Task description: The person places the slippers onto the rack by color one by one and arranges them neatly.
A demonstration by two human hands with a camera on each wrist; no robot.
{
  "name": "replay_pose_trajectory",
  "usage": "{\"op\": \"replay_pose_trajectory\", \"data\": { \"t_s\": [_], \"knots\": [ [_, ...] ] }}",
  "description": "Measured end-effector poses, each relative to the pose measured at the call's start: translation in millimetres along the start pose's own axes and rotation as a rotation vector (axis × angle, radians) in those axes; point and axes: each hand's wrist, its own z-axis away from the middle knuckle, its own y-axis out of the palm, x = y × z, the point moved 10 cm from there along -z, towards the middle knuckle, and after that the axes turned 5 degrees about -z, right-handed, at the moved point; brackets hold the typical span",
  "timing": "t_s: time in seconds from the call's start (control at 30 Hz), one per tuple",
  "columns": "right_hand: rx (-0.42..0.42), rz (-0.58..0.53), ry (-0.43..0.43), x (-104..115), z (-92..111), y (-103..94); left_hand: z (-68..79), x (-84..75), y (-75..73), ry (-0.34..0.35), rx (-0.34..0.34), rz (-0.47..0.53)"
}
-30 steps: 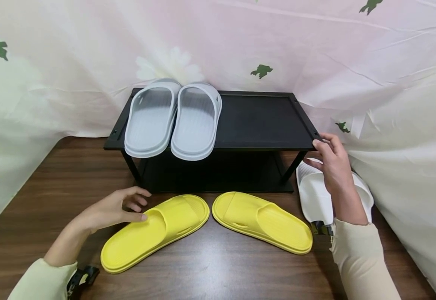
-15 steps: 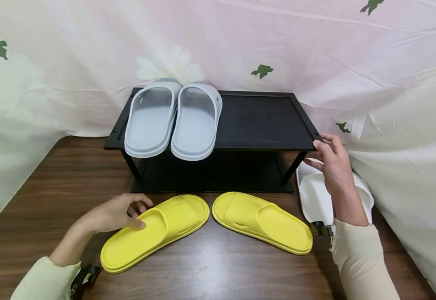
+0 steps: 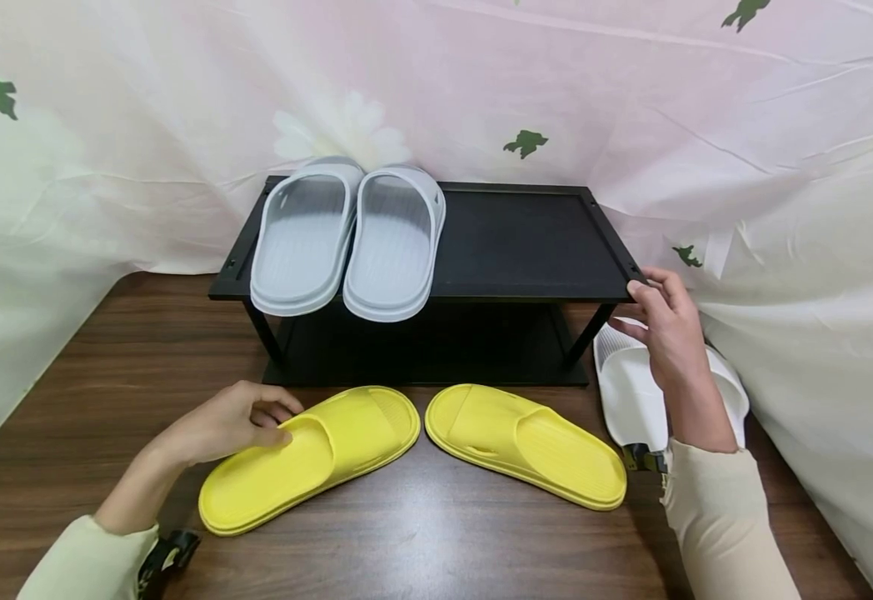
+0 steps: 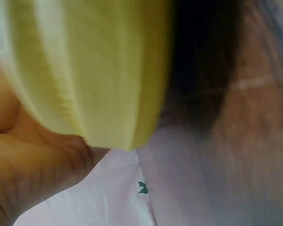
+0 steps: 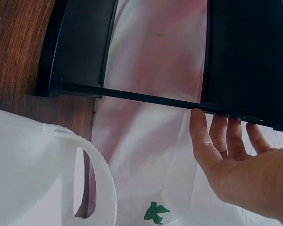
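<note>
My left hand [image 3: 230, 423] pinches the side of the left yellow slipper [image 3: 369, 425], with the thumb inside its foot opening. That slipper's heel end appears slightly raised, and its ribbed underside fills much of the left wrist view. The other yellow slipper [image 3: 567, 454] lies on the wooden surface, toe turned towards the rack. At the front right corner of the black shoe rack [image 3: 526, 242], my right hand [image 3: 669, 333] rests with its fingertips against the side edge. The right wrist view shows these fingers [image 5: 198, 129] only lightly bent.
Two grey slippers [image 3: 301, 242] stand side by side on the left half of the rack's top. White slippers [image 3: 631, 400] lie right of the rack, partly behind my right forearm. A patterned cloth [image 3: 436, 92] hangs behind and along both sides.
My left hand has dropped onto the left yellow slipper and pinched its side. The slipper's heel end has lifted a little. My right hand stays at the rack's corner.
</note>
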Motion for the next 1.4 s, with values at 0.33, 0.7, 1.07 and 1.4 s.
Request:
{"op": "replay_pose_trajectory", "data": {
  "t_s": [0.33, 0.7, 1.07, 1.4],
  "knots": [
    [0.005, 0.006, 0.004, -0.2, -1.4, 1.0, 2.2, -23.7, -13.1, 0.053, -0.118, -0.218],
    [0.007, 0.000, 0.002, 0.0, -1.4, 1.0, 13.8, -59.4, -30.3, 0.243, -0.348, -0.392],
    [0.004, 0.007, 0.005, -0.6, -0.7, 0.0, 25.0, -93.1, -40.3, 0.444, -0.491, -0.387],
    [0.002, 0.011, 0.008, -1.2, 0.9, -0.3, 33.0, -112.2, -45.1, 0.505, -0.529, -0.358]
  ]
}}
